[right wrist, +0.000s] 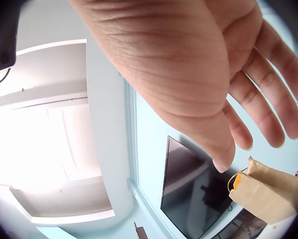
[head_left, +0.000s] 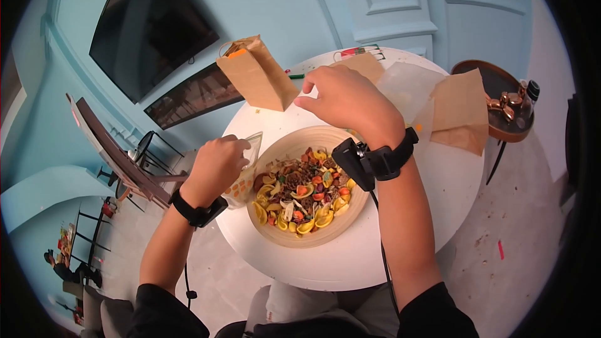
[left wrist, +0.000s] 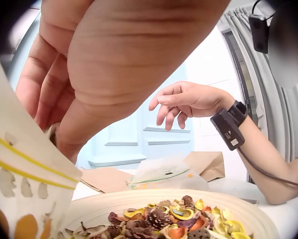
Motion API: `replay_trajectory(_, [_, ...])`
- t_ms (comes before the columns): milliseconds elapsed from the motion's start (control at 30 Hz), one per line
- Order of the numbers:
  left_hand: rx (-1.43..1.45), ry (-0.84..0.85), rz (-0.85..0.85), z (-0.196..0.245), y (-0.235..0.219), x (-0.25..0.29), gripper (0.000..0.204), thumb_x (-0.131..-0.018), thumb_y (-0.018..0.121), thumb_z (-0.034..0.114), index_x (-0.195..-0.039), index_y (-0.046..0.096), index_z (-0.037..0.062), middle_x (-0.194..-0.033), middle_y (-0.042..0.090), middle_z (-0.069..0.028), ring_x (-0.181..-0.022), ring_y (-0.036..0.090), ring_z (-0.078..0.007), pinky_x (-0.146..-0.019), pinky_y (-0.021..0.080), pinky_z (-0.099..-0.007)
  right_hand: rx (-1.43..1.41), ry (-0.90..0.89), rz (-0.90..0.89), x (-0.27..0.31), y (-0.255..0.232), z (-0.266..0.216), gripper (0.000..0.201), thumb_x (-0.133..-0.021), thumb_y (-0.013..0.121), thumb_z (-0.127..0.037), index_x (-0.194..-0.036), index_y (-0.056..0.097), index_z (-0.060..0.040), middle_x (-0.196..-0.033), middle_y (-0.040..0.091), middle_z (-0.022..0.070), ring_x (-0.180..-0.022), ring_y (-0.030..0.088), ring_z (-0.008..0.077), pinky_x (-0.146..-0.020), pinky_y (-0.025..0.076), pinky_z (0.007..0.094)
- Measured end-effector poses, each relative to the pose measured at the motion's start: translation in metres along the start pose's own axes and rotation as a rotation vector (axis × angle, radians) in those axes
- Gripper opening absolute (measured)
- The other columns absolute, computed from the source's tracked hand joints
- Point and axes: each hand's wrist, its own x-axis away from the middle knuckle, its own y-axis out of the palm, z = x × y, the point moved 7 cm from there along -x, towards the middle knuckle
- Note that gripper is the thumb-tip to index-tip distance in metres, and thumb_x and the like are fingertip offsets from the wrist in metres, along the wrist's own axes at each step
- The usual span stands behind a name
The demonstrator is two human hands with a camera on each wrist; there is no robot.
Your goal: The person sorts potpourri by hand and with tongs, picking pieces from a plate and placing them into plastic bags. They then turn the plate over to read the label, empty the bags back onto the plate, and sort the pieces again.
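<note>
My left hand [head_left: 219, 163] is at the left of the table, fingers curled at the upper edge of a clear plastic bag [head_left: 243, 189] with orange prints and yellow lines. In the left wrist view the bag [left wrist: 27, 174] leans in front of the fingers and hides part of their tips. A round pale wooden bowl [head_left: 275, 236] beside the bag holds potpourri [head_left: 303, 191]: pine cones, yellow peel-like curls, orange and dark red bits. My right hand [head_left: 350, 97] hovers beyond the bowl with loosely bent fingers, nothing in them, as the right wrist view also shows.
A brown paper bag [head_left: 256, 81] stands at the table's far left edge. Flat brown paper [head_left: 460, 112] and a translucent pouch [head_left: 410, 91] lie to the right on the white table [head_left: 300, 269]. A side table [head_left: 507, 128] with copper-coloured ornaments is at far right.
</note>
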Motion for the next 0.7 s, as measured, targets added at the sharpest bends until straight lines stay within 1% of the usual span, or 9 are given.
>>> replay_trajectory(133, [0.051, 0.017, 0.033, 0.008, -0.003, 0.006, 0.024, -0.078, 0.076, 0.009, -0.102, 0.073, 0.0016, -0.096, 0.070, -0.0162, -0.083, 0.066, -0.0383, -0.076, 0.053, -0.0446, -0.016, 0.050, -0.060, 0.000, 0.001, -0.002, 0.028, -0.088, 0.072, -0.028, -0.083, 0.070, -0.0008, -0.083, 0.070, 0.0198, -0.084, 0.069, 0.0379, -0.077, 0.055, 0.0466])
replay_trajectory(233, [0.046, 0.059, 0.068, 0.011, -0.002, 0.014, 0.028, -0.078, 0.075, 0.005, -0.105, 0.071, 0.0014, -0.098, 0.070, -0.0151, -0.089, 0.065, -0.0366, -0.079, 0.053, -0.0436, -0.028, 0.072, -0.054, 0.000, 0.004, -0.002, 0.028, -0.089, 0.072, -0.030, -0.090, 0.071, -0.0014, -0.090, 0.071, 0.0192, -0.091, 0.069, 0.0368, -0.082, 0.054, 0.0463])
replay_trajectory(333, [0.057, 0.090, 0.171, 0.017, -0.009, 0.023, 0.031, -0.078, 0.075, 0.002, -0.109, 0.070, 0.0017, -0.098, 0.070, -0.0139, -0.094, 0.064, -0.0351, -0.081, 0.052, -0.0432, 0.015, 0.051, -0.117, -0.001, 0.010, -0.005, 0.030, -0.091, 0.071, -0.031, -0.098, 0.071, -0.0022, -0.095, 0.072, 0.0180, -0.096, 0.068, 0.0361, -0.085, 0.053, 0.0456])
replay_trajectory(433, [0.105, 0.036, 0.315, 0.024, -0.026, 0.041, 0.034, -0.078, 0.074, 0.000, -0.112, 0.069, 0.0023, -0.098, 0.070, -0.0130, -0.094, 0.063, -0.0341, -0.082, 0.051, -0.0430, 0.053, 0.126, -0.189, -0.002, 0.020, -0.003, 0.031, -0.091, 0.071, -0.031, -0.102, 0.071, -0.0026, -0.095, 0.072, 0.0179, -0.095, 0.068, 0.0362, -0.084, 0.054, 0.0453])
replay_trajectory(500, [0.206, -0.037, 0.377, 0.022, -0.026, 0.064, 0.034, -0.080, 0.076, 0.002, -0.113, 0.070, 0.0030, -0.096, 0.070, -0.0139, -0.091, 0.063, -0.0344, -0.078, 0.052, -0.0414, 0.074, 0.113, -0.191, -0.003, 0.027, -0.001, 0.031, -0.091, 0.071, -0.031, -0.104, 0.071, -0.0028, -0.095, 0.072, 0.0180, -0.094, 0.069, 0.0361, -0.083, 0.054, 0.0450])
replay_trajectory(567, [0.340, -0.144, 0.432, 0.017, -0.020, 0.090, 0.029, -0.081, 0.076, 0.002, -0.110, 0.071, 0.0026, -0.094, 0.070, -0.0136, -0.087, 0.064, -0.0331, -0.076, 0.053, -0.0403, 0.109, 0.100, -0.211, -0.005, 0.036, -0.001, 0.032, -0.090, 0.071, -0.031, -0.105, 0.071, -0.0028, -0.095, 0.073, 0.0180, -0.093, 0.069, 0.0358, -0.083, 0.054, 0.0446])
replay_trajectory(633, [0.564, -0.261, 0.414, 0.008, 0.000, 0.116, 0.024, -0.081, 0.077, 0.000, -0.105, 0.073, 0.0016, -0.091, 0.070, -0.0120, -0.086, 0.065, -0.0316, -0.075, 0.053, -0.0390, 0.155, 0.097, -0.244, -0.005, 0.045, -0.005, 0.033, -0.090, 0.072, -0.032, -0.105, 0.071, -0.0028, -0.094, 0.073, 0.0181, -0.091, 0.069, 0.0355, -0.082, 0.054, 0.0442])
replay_trajectory(667, [0.620, -0.290, 0.460, 0.007, 0.006, 0.126, 0.021, -0.079, 0.077, -0.003, -0.099, 0.073, 0.0020, -0.091, 0.070, -0.0106, -0.086, 0.065, -0.0298, -0.075, 0.053, -0.0378, 0.173, 0.064, -0.265, -0.003, 0.050, -0.008, 0.034, -0.090, 0.071, -0.033, -0.105, 0.071, -0.0025, -0.092, 0.073, 0.0176, -0.090, 0.070, 0.0354, -0.081, 0.054, 0.0440])
replay_trajectory(700, [0.625, -0.301, 0.535, 0.005, 0.010, 0.136, 0.020, -0.078, 0.077, -0.003, -0.097, 0.073, 0.0024, -0.091, 0.070, -0.0103, -0.087, 0.065, -0.0296, -0.075, 0.053, -0.0378, 0.169, 0.061, -0.294, -0.001, 0.057, -0.007, 0.034, -0.090, 0.071, -0.033, -0.104, 0.071, -0.0021, -0.091, 0.073, 0.0178, -0.089, 0.070, 0.0356, -0.081, 0.054, 0.0442])
